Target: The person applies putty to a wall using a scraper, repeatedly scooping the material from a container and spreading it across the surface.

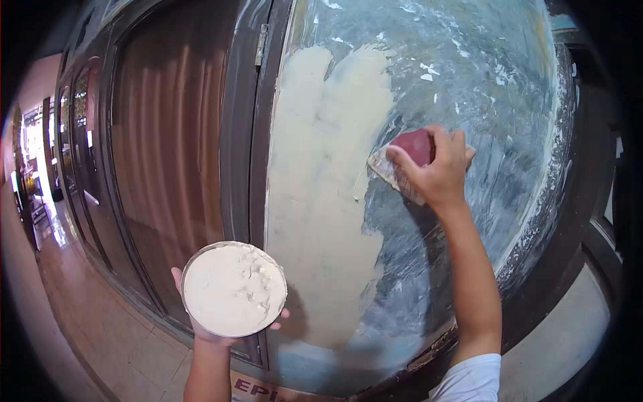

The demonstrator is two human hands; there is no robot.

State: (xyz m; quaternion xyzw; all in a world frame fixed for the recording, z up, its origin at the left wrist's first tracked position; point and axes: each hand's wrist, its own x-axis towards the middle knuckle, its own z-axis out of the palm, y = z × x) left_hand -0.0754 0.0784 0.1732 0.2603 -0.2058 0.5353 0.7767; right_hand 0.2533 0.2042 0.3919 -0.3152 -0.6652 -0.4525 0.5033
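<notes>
My left hand (pixel 209 336) supports a round tub (pixel 286 295) from underneath, its fingertips showing at both sides. Cream-coloured putty (pixel 218 288) fills the tub, smooth on the left and ridged on the right. Higher up, my right hand (pixel 447 171) grips a putty scraper with a dark red upper part (pixel 416 145) and a pale, smeared blade (pixel 388 169). The blade lies against or very close to the blue-grey wall panel (pixel 462 221), just right of the cream coat (pixel 315 187) spread on it.
Left of the panel stands a dark wooden door frame (pixel 244 134) with a hinge (pixel 261 45) and a brown curtain (pixel 174 127) behind glass. Dark wood (pixel 569 201) borders the right side. Floor tiles (pixel 127 335) run along the lower left, and printed lettering (pixel 254 388) shows at the bottom.
</notes>
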